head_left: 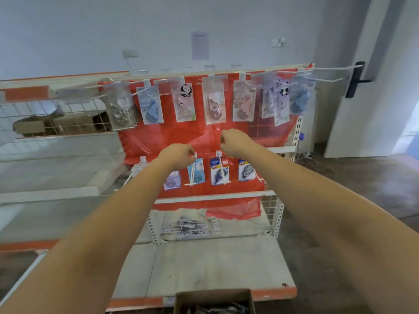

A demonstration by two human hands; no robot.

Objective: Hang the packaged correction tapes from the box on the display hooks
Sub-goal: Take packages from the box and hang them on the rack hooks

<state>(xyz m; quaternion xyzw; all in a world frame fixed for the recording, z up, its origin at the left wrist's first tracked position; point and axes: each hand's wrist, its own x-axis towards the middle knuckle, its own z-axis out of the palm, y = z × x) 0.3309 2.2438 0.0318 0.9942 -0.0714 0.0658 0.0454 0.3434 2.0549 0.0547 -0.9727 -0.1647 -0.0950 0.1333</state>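
- Two bare arms reach forward over the grey shelf board (204, 264) toward the red backing panel (181, 137) of the display rack.
- Open room: a band of bare red panel lies between the upper row of hanging packaged correction tapes (214, 103) and the lower row (218, 171); both hands sit in or at the edge of that band.
- White wire display hooks (326, 71) project outward at the rack's top right corner, several bare.
- Hung packages hang upright, long axis vertical, faces outward.
- Brown cardboard box (214, 300) stands at the shelf's front edge, open-topped, with dark packages inside.
- Left hand (179, 156): fingers curled at a white hook of the lower row, directly above a pale lilac package (172, 181); whether they pinch the package or the hook, I cannot tell.
- Right hand (233, 141): fingers curled inward, nothing visibly held.
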